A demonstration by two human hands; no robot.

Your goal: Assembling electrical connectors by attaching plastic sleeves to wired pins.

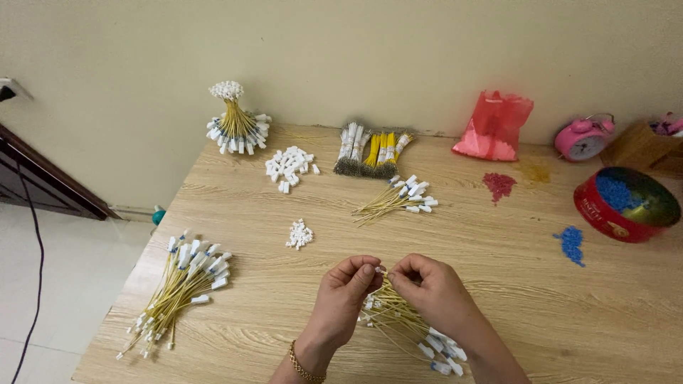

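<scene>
Yellow wires (402,323) tipped with white connectors lie in a loose bundle near the front edge of the wooden table (498,284), and both hands meet just above the bundle's upper end. The left hand (346,288) is pinched shut, thumb against forefinger, on something small and white at the wire tips; the right hand (427,284) is curled the same way, fingertips closed on the top of the bundle — the two hands all but touching. A thin gold bracelet (304,370) circles the left wrist.

Just beyond the hands sits a small heap of white plastic pieces (299,235). To the left lies a fanned sheaf of finished wires (181,284); further back, a smaller sheaf (398,199), a larger pile of white housings (288,167), a row of flat bundles (373,151), and an upright tied bunch (235,124) against the wall. On the right — well apart from the hands — are blue pellets (571,244), red pellets (499,185), a red round tin (626,205) holding blue pellets, a red plastic bag (494,126) and a pink alarm clock (583,139).
</scene>
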